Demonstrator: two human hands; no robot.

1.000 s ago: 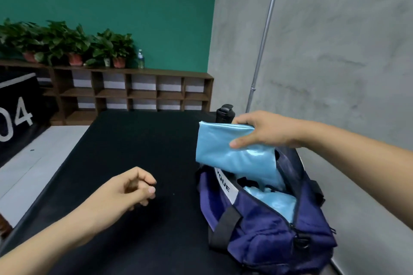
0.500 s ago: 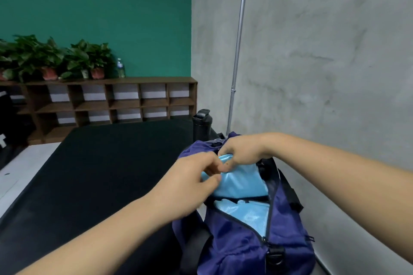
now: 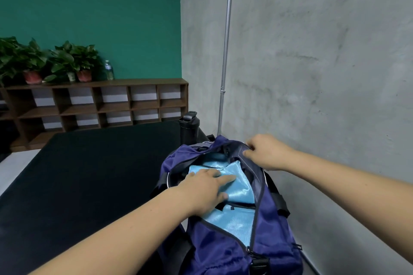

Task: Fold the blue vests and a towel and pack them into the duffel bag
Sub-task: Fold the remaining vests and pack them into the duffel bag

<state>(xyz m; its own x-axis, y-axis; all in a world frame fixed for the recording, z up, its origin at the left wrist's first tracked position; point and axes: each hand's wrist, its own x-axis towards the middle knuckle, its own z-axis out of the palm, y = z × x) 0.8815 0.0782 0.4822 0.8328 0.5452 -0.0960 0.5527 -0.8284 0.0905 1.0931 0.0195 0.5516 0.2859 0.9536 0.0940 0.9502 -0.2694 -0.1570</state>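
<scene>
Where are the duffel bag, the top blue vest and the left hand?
duffel bag (image 3: 219,250): head view, purple near side panel.
blue vest (image 3: 242,187): head view, shiny patch inside the opening.
left hand (image 3: 201,190): head view, back of the hand.

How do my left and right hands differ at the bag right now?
The left hand lies flat with straight fingers; the right hand has curled fingers. The left hand presses the blue vest inside the duffel bag; the right hand grips the bag's far rim. Both are at the bag's open top.
</scene>
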